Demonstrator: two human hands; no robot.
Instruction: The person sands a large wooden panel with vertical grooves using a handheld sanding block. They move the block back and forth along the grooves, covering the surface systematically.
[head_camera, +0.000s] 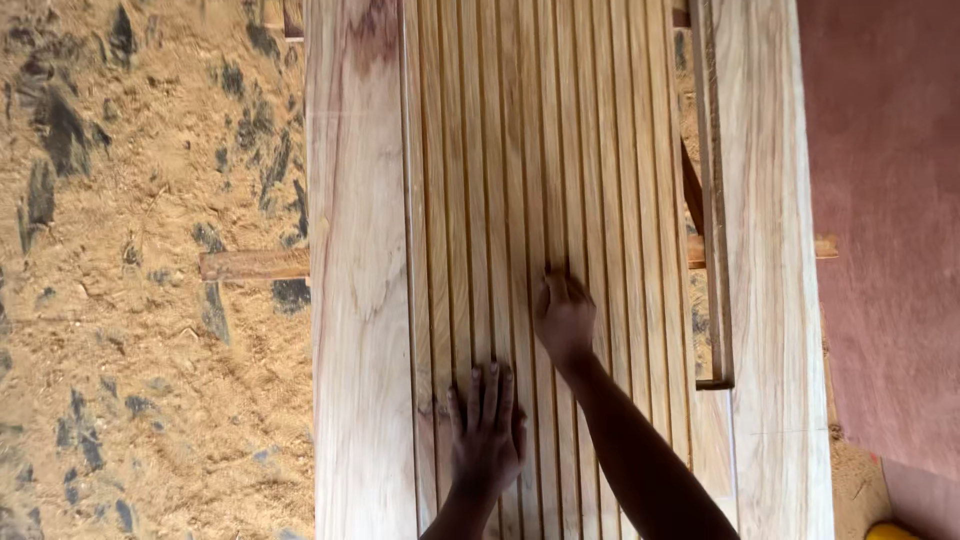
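Resting flat on the grooved wooden panel (540, 150), our left hand (487, 430) lies released with fingers spread, grasping nothing. Our right hand (563, 312) presses on the same panel a little farther up, fingers loose, also holding nothing. The panel lies between a wide plank (358, 280) and a pale board (772, 300), above the sawdust floor (140, 300).

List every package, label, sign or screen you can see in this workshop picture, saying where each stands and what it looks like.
None in view: no package, label, sign or screen.
Left hand: flat on the grooved wooden panel.
Right hand: pressed on the same panel, further up.
Pale planks flank it; sawdust floor at left.
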